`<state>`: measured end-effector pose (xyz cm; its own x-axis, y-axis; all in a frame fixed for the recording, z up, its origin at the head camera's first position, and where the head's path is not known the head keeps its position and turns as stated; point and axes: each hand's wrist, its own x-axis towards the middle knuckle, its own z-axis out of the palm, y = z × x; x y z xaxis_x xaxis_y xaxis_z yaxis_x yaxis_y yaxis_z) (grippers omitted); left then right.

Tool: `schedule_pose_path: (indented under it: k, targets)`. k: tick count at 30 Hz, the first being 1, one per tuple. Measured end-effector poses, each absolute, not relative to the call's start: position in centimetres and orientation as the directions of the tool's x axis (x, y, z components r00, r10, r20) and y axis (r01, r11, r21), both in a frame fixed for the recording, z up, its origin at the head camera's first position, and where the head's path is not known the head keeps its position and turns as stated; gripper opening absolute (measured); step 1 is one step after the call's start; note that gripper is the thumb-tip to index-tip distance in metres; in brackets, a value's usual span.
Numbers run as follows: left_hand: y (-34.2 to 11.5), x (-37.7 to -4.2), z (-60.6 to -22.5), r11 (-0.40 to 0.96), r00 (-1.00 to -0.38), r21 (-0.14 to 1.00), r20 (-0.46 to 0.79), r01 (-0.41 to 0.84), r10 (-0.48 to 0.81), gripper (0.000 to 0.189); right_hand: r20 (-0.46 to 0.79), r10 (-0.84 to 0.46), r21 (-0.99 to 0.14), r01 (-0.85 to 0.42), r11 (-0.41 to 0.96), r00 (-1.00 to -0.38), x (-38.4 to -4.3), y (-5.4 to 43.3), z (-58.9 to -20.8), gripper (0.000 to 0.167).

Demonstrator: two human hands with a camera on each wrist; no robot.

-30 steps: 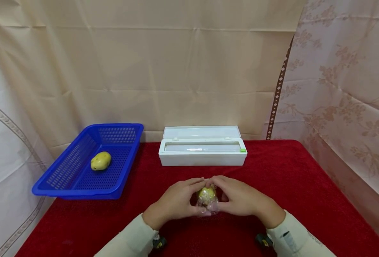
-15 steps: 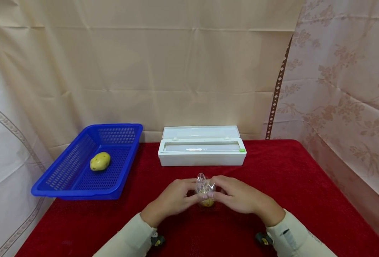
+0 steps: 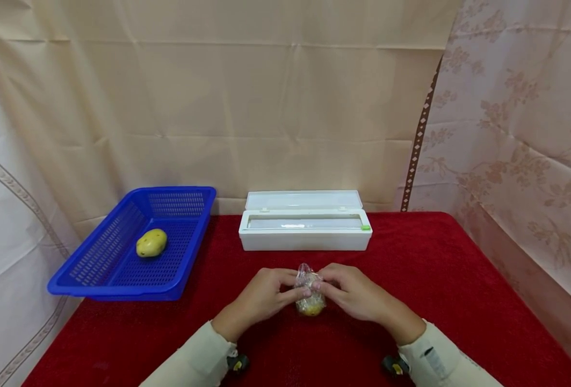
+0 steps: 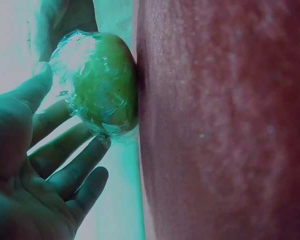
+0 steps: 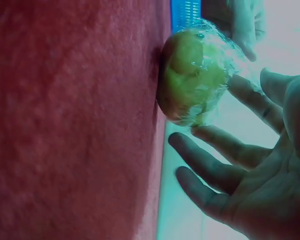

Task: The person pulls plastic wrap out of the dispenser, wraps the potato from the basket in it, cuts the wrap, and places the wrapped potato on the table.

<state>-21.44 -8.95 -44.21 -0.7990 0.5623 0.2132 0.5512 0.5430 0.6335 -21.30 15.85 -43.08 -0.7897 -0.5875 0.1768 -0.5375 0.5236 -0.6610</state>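
A yellow potato (image 3: 311, 310), wrapped in crinkled clear cling film (image 3: 306, 275), sits on the red cloth between both hands. Loose film bunches up at its top. My left hand (image 3: 261, 295) pinches the film between thumb and index finger on the left; in the left wrist view its other fingers spread below, one fingertip close to the potato (image 4: 107, 85). On the other side my right hand (image 3: 355, 293) pinches the film with thumb and index finger. The right wrist view shows that hand's remaining fingers extended beside the potato (image 5: 190, 75).
A blue plastic basket (image 3: 193, 242) stands at the left, with one bare potato (image 3: 152, 243) inside. Behind the hands lies a white cling film box (image 3: 305, 240), lid raised, a roll inside and a green slider at its right end. Curtains hang behind the red-covered table (image 3: 435, 285).
The hands went from surrounding the wrapped potato to pinching the film at its top. Gathered film now stands up above the potato, its yellow end facing me. Basket and box stayed put.
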Motion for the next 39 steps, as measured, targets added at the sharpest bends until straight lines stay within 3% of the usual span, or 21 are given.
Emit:
schedule_pose_path:
  k: [10, 16, 18, 24, 32, 39]
  targets:
    - [-9.06, -21.73, -44.03, 0.605, -0.844, 0.618, 0.197, 0.502, 0.499, 0.030, 0.227, -0.497, -0.710, -0.491, 0.504, -0.838, -21.32, 15.27, -43.73, 0.006]
    - [-8.98, -21.74, -43.96, 0.640, -0.889, 0.669, 0.072, 0.379, 0.452, 0.066, 0.169, -0.426, -0.761, -0.392, 0.516, -0.889, -21.31, 15.13, -43.63, 0.015]
    - [-9.02, -21.82, -44.15, 0.635, -0.891, 0.689, 0.035, 0.349, 0.452, 0.069, 0.155, -0.418, -0.778, -0.371, 0.506, -0.895, -21.31, 15.12, -43.64, 0.018]
    - [-9.26, -21.87, -44.07, 0.577, -0.880, 0.753, 0.006, 0.316, 0.474, 0.055, 0.166, -0.413, -0.804, -0.365, 0.469, -0.896, -21.34, 15.09, -43.65, 0.018]
    - [-9.55, -21.72, -43.85, 0.504, -0.863, 0.811, 0.003, 0.297, 0.505, 0.064, 0.176, -0.447, -0.809, -0.388, 0.442, -0.877, -21.24, 15.01, -43.75, 0.019]
    - [-9.68, -21.69, -43.80, 0.518, -0.850, 0.777, 0.042, 0.358, 0.525, 0.029, 0.169, -0.451, -0.793, -0.393, 0.466, -0.876, -21.36, 15.09, -43.86, 0.020]
